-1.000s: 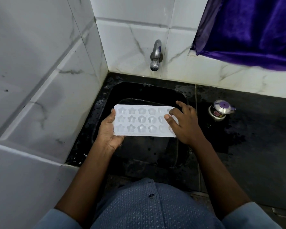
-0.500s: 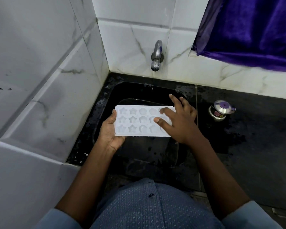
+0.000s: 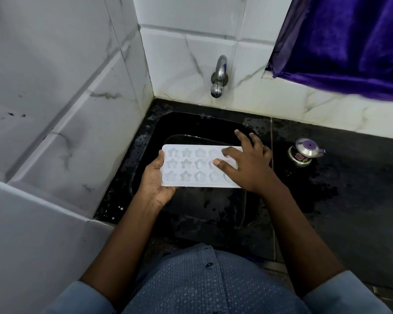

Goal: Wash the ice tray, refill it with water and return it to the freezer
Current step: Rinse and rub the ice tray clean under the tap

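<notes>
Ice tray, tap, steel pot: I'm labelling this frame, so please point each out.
ice tray [image 3: 192, 165]: head view, middle row of moulds.
tap [image 3: 220, 71]: head view, curved spout.
steel pot [image 3: 308, 148]: head view, its lid.

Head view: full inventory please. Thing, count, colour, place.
ice tray: 1, white, star-shaped cells, held level over the sink
sink: 1, black, wet, set in the corner
tap: 1, steel, on the back wall above the sink
counter: 1, black, wet patches, right of the sink
pot: 1, steel with a purple-topped lid, on the counter beside the sink
cloth: 1, purple, hanging top right
tiles: many, white marbled, left and back walls
shirt: 1, blue patterned, bottom centre
left hand: 1, grips the tray's left end
right hand: 1, fingers spread on the tray's right end
</notes>
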Action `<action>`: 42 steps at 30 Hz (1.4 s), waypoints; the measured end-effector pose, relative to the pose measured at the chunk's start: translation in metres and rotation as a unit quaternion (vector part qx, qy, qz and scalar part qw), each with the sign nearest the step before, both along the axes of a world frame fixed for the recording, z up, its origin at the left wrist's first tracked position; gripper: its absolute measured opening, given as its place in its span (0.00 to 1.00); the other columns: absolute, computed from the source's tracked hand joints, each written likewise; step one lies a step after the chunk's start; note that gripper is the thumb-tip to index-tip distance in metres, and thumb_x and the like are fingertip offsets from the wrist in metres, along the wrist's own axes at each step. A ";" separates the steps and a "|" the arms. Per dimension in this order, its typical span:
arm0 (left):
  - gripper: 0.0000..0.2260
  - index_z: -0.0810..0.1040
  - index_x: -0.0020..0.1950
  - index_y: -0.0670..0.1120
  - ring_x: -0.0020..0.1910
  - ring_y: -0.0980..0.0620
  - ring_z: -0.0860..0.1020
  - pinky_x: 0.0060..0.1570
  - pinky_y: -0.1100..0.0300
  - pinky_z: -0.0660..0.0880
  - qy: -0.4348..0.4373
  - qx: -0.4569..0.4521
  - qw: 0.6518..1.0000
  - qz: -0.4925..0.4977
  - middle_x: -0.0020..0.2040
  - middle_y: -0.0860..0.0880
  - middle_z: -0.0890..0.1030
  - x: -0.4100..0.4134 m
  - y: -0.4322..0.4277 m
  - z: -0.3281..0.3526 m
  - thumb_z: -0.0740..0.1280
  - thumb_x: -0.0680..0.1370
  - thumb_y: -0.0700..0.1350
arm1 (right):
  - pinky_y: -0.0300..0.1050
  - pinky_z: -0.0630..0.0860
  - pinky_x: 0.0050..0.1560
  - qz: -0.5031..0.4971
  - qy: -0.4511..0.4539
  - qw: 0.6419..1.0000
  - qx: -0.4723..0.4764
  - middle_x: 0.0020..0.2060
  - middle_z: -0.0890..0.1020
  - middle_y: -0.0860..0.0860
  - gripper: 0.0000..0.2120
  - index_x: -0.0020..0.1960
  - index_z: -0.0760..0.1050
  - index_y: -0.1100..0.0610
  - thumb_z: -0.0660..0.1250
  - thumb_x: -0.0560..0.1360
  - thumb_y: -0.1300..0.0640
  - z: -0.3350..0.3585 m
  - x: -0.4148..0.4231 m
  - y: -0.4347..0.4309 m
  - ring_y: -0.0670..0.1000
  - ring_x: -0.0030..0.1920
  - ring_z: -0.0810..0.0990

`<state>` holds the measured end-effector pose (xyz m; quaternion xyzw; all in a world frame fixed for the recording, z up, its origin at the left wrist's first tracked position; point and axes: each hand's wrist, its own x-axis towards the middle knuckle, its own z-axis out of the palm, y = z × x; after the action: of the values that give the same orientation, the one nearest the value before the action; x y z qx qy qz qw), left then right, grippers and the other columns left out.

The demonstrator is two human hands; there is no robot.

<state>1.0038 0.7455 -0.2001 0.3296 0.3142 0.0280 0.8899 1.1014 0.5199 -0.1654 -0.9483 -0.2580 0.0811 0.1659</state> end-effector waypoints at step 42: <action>0.22 0.80 0.68 0.40 0.60 0.38 0.84 0.56 0.40 0.81 -0.009 -0.001 1.000 0.004 0.64 0.37 0.84 -0.001 0.001 -0.005 0.60 0.87 0.56 | 0.66 0.46 0.75 -0.016 -0.031 0.999 0.013 0.84 0.48 0.48 0.21 0.60 0.79 0.39 0.59 0.79 0.28 -0.009 0.000 -0.001 0.56 0.83 0.42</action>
<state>1.0027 0.7461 -0.2051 0.3271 0.3074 0.0339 0.8930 1.1013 0.5191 -0.1746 -0.9520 -0.2491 0.0453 0.1717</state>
